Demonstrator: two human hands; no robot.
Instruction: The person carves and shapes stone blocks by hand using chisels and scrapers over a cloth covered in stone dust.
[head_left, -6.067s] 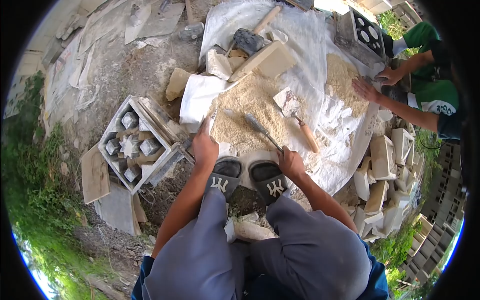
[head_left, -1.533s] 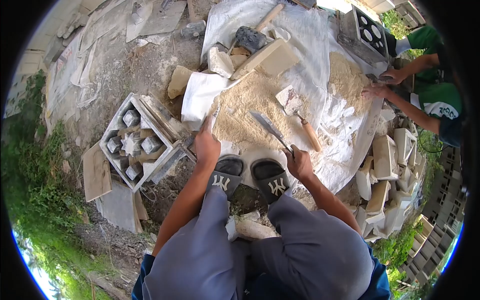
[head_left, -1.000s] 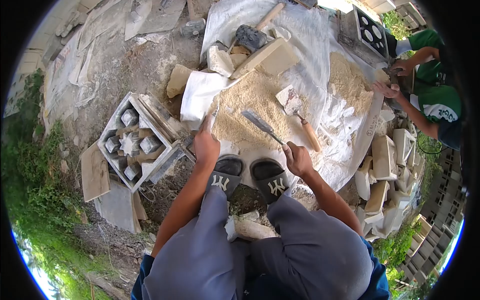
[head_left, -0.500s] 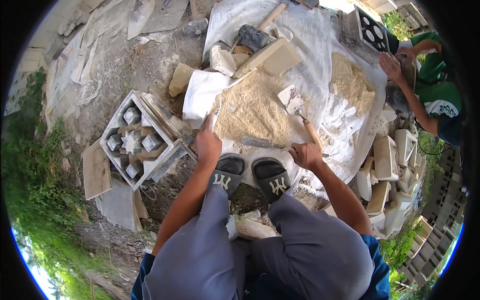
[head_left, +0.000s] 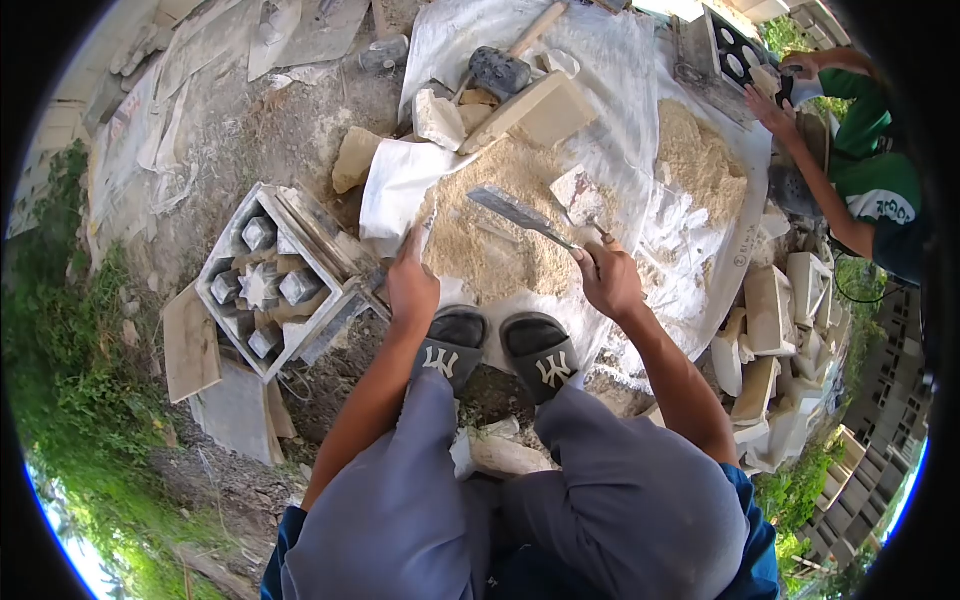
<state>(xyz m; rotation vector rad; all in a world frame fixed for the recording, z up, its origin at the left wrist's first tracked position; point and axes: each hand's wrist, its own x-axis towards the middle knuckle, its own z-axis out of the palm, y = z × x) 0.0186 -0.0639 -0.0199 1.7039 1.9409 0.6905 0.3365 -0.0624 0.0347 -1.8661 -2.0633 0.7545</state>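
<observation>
We grip a flat trowel (head_left: 515, 210) in our right hand (head_left: 608, 282), fingers closed, across a sandy heap (head_left: 490, 265) on a white sheet (head_left: 615, 100); how open our left hand (head_left: 412, 290) is, or what it holds, we cannot tell. Work looks unfinished: the heap lies loose, the star-centred mould (head_left: 303, 334) beside it.

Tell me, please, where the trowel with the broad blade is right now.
In the head view, the trowel lies right of centre, at the right edge of the sandy heap, just beyond the right hand, which partly hides it.
</observation>
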